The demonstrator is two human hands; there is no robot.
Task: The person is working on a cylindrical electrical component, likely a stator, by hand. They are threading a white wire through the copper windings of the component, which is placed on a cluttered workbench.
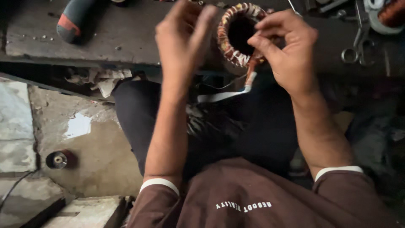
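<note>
Holding: my right hand (287,52) pinches the near rim of the stator (239,34), thumb and forefinger closed on the copper winding where tape wraps it.
Left hand: my left hand (181,40) is raised just left of the stator, fingers loosely curled and half open; it is blurred, so I cannot tell whether it grips anything or only brushes the stator's side.
Stator: a ring of copper coils bound with pale tape, dark hollow facing me, up at the bench (126,42) edge between my two hands. Its left flank is hidden behind my left fingers, and its far rim runs close to the top of the frame.
Leads: a white sleeve (223,95) trails from the stator's underside down over my lap; where it ends is lost against my dark trousers.
Bench: dark and gritty, with small screws scattered on it. A grey tool handle with a red band (74,21) is cut off at the top edge.
Right side: scissors (356,46) lie beyond my right hand; a copper spool (392,12) is clipped by the corner. Everything below it is too dark to make out.
Floor: a small reel (57,159) stands on the stained concrete to my left.
</note>
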